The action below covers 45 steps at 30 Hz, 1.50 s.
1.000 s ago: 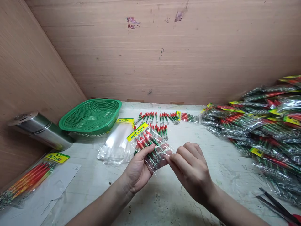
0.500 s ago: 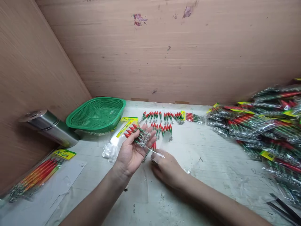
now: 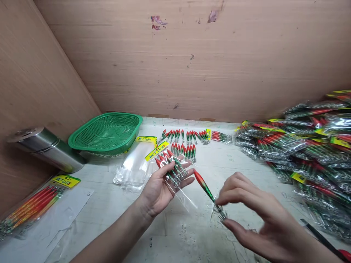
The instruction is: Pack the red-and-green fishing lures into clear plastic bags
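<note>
Left hand (image 3: 157, 193): palm turned up, thumb pressed across the transparent bag (image 3: 157, 151), fingers spread behind it; the grip is clamped on the bag and the lures within.
Right hand (image 3: 255, 208): thumb and fingertips pinched on the hooked tail of 1 red-and-green lure (image 3: 204, 184), the other fingers curled.
Lure: outside the bag, between the 2 hands, slanted, its red nose toward the left fingertips (whether it touches them, I cannot tell).
Bag: tilted, yellow header at the far end, several red-nosed lures bunched inside, its loose film reaching toward the right hand.
Loose lures (image 3: 187, 151): 2 rows beyond the hands, red noses pointing away.
Flat bags (image 3: 134, 164): stacked left of the held bag, just in front of the green basket (image 3: 109, 150).
Filled packs (image 3: 301, 146): heaped at the right.
Bagging step: judging by the holds, adding a lure to a part-filled bag is in hand.
Next move at the bag: it would call for parting the film, steering the nose in first and keeping the hooks from snagging.
</note>
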Each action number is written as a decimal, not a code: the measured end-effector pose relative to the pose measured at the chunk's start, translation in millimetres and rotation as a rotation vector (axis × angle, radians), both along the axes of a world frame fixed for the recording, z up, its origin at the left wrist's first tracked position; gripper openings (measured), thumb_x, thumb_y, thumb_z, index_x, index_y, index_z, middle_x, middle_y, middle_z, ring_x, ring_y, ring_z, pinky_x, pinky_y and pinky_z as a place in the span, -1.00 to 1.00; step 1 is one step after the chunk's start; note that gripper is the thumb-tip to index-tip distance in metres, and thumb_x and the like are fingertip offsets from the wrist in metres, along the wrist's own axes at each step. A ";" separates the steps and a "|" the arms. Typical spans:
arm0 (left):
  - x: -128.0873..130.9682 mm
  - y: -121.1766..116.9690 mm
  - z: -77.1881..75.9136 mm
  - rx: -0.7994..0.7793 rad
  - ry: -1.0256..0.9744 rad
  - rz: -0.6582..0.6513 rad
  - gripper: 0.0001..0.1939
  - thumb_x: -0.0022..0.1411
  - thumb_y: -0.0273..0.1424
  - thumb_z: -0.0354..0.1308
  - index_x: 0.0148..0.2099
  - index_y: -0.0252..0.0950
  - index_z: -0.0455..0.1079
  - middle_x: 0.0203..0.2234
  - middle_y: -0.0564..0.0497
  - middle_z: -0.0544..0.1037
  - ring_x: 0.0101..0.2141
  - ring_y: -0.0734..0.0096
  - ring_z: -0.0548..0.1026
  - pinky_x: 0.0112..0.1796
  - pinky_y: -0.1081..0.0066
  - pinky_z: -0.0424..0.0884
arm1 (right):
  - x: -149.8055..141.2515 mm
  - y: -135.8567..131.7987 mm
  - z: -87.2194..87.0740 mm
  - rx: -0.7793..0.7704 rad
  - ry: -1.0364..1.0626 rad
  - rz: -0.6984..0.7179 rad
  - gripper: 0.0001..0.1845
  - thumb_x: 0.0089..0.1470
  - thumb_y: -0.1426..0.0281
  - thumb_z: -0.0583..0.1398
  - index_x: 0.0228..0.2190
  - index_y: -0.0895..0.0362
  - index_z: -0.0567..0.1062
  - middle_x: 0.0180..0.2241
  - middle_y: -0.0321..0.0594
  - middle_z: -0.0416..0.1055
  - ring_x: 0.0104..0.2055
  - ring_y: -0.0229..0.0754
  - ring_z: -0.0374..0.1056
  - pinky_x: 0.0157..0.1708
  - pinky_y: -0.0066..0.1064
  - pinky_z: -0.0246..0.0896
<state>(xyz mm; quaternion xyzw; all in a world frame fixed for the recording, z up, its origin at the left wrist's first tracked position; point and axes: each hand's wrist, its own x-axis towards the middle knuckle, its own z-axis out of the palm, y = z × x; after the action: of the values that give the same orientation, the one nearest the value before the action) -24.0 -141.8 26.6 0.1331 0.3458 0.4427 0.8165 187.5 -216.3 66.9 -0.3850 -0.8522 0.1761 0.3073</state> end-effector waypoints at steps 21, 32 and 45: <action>10.8 -17.3 -2.2 0.002 -0.015 -0.117 -0.75 0.22 -0.46 0.07 -0.06 -0.41 0.42 -0.16 -0.21 0.57 -0.18 0.08 0.56 -0.22 0.16 0.52 | -31.1 2.9 -24.7 0.421 -0.003 -0.329 -0.78 0.09 0.60 0.17 -0.22 0.11 0.45 -0.46 -0.28 0.43 -0.40 -0.23 0.22 -0.31 -0.29 0.03; 14.5 -22.4 -3.7 -0.026 0.013 -0.161 -0.76 0.23 -0.47 0.05 -0.09 -0.45 0.43 -0.15 -0.24 0.56 -0.21 0.15 0.55 -0.24 0.16 0.54 | -25.8 3.7 -32.9 0.367 -0.001 -0.436 -0.91 0.08 0.53 0.17 -0.40 0.09 0.40 -0.46 -0.28 0.33 -0.38 -0.21 0.23 -0.30 -0.30 -0.02; 21.6 -28.8 -14.4 -0.055 0.023 -0.286 -0.79 0.19 -0.49 0.08 -0.16 -0.47 0.45 -0.27 -0.22 0.59 -0.31 0.22 0.57 -0.34 0.25 0.54 | -16.2 -3.1 -44.9 0.250 0.006 -0.363 -0.89 0.10 0.56 0.11 -0.33 0.13 0.38 -0.40 -0.22 0.32 -0.34 -0.21 0.24 -0.36 -0.36 0.09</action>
<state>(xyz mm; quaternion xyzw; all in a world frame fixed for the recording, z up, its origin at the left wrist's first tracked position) -2.4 -170.7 12.2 0.1637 0.3447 0.3108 0.8705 171.2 -219.4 22.1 -0.4905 -0.7833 0.0118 0.3817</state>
